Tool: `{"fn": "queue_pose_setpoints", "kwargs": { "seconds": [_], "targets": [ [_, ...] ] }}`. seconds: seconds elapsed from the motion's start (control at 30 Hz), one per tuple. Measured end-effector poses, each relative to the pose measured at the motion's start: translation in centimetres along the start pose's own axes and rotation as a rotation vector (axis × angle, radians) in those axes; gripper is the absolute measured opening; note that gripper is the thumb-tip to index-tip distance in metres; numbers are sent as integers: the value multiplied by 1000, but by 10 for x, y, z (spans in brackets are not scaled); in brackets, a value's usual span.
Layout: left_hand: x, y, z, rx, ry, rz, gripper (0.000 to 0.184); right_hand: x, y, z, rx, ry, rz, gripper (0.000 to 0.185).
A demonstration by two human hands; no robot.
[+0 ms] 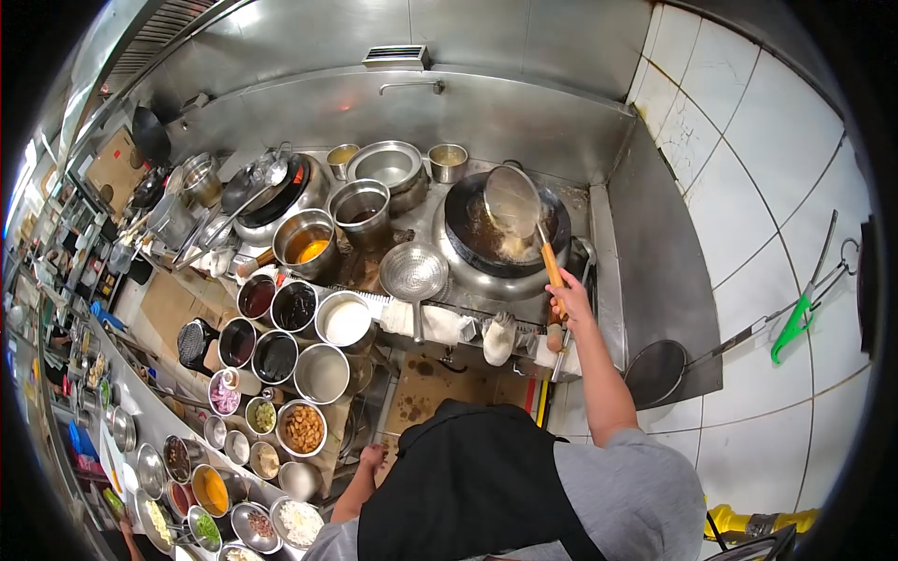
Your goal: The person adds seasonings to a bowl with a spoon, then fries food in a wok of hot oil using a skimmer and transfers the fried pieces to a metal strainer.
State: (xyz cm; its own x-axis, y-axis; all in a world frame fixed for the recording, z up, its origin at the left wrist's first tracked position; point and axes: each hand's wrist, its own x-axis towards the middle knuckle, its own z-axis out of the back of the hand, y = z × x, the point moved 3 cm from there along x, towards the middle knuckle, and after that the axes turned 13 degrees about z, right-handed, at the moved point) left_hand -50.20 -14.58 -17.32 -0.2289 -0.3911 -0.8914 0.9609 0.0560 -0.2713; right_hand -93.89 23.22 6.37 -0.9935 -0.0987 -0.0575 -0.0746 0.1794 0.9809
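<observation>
My right hand (571, 297) is wrapped round the wooden handle of a wire-mesh skimmer (513, 201). The skimmer's round head is inside a dark wok (554, 217), above brown, bubbling-looking liquid; pale food shows at its lower edge, its kind unclear. That wok rests on a rounded steel burner ring. My left hand (373, 456) hangs low beside my black apron, fingers curled in and nothing visible in them. Nearest to it is the counter edge with a steel bowl (299, 480).
A perforated ladle (413, 271) lies left of the wok, near white cloths (430, 323). Pots of sauces and a bowl of browned chunks (301, 428) crowd the left counter. A second wok (257, 192) stands at the back left. A strainer (657, 371) hangs on the right wall.
</observation>
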Motion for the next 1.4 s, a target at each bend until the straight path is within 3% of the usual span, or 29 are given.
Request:
{"fn": "queue_pose_setpoints", "kwargs": {
  "seconds": [0.13, 0.33, 0.4, 0.43, 0.53, 0.67, 0.73, 0.77, 0.8, 0.87, 0.97, 1.1, 1.27, 1.4],
  "targets": [
    [17, 11, -3, -40, 49, 12, 27, 10, 3, 8, 56, -85, 102, 63],
    [30, 25, -10, -12, -5, -77, 27, 50, 17, 38, -328, -217, 287, 61],
    [29, 30, -12, -25, 1, -110, 29, 71, 12, 50, -1069, -432, 759, 59],
    [32, 34, -12, -18, 5, -109, 29, 66, 30, 42, -1055, -387, 443, 59],
    [34, 34, -9, 98, -30, -155, 31, 99, 26, 66, -1083, -322, 387, 59],
    [19, 22, -2, 121, -31, -66, 26, 126, 22, 104, -1005, -175, 279, 59],
    [13, 18, 0, 32, -17, -47, 24, 106, 17, 98, -1196, -390, 1001, 59],
    [8, 13, 1, -6, 2, -31, 25, 102, 10, 105, -737, -300, 477, 58],
    [9, 12, 1, -14, 2, -27, 25, 76, 30, 89, -737, -290, 477, 58],
    [22, 10, 0, 11, 40, -11, 26, 29, 58, 58, -236, -223, 243, 58],
    [18, -4, -4, -25, 3, -77, 20, 6, 65, 50, 36, -186, 148, 61],
    [21, -11, -3, 33, -2, -81, 23, 15, 44, 48, 59, -154, 127, 61],
    [9, -14, 3, 16, -10, -68, 23, 38, 11, 43, -370, -147, 216, 62],
    [20, 6, 3, -100, 7, -44, 26, 38, -13, 28, -188, -163, 109, 63]
  ]
}}
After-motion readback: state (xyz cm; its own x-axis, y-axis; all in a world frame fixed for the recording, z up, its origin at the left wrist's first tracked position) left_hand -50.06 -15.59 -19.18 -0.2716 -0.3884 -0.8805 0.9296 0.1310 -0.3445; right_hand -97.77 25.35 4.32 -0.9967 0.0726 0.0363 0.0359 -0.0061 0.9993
